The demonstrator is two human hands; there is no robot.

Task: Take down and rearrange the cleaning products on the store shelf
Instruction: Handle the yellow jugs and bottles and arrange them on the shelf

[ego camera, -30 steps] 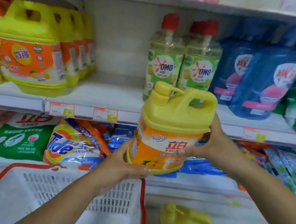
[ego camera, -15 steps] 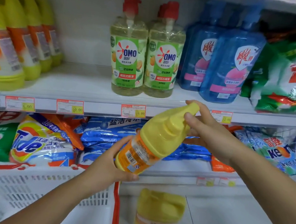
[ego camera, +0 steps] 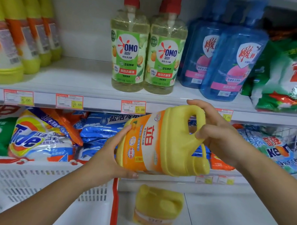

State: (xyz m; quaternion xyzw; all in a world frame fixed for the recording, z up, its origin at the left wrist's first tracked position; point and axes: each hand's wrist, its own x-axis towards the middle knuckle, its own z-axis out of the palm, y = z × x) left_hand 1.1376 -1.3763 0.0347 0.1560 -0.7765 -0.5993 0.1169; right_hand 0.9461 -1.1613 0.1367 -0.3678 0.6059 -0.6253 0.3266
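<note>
When viewed from the head camera, holds one yellow detergent jug in mid-air, just in front of the front edge of the middle shelf and touching no shelf. Carries it tipped onto its side: base to the left, cap to the lower right, handle uppermost, orange label facing the camera. Cups the base with the left hand: fingers spread wide round the bottom rim, thumb beneath. Grips the handle with the right hand: fingers curled narrow round the handle loop.

Shows on the middle shelf, behind the held jug, two OMO bottles with red caps, upright and touching each other near the centre. Shows blue bottles just beside them toward the right end, then a green and white powder bag at the right edge. Shows a row of matching yellow jugs at the left end, well apart from the OMO bottles. Carries price tags along the front edge.

Holds on the lower shelf a Tide bag and blue bags. Shows a second yellow jug, blurred, upright on the floor below the held jug, just beside the red rim of a white basket at lower left.
</note>
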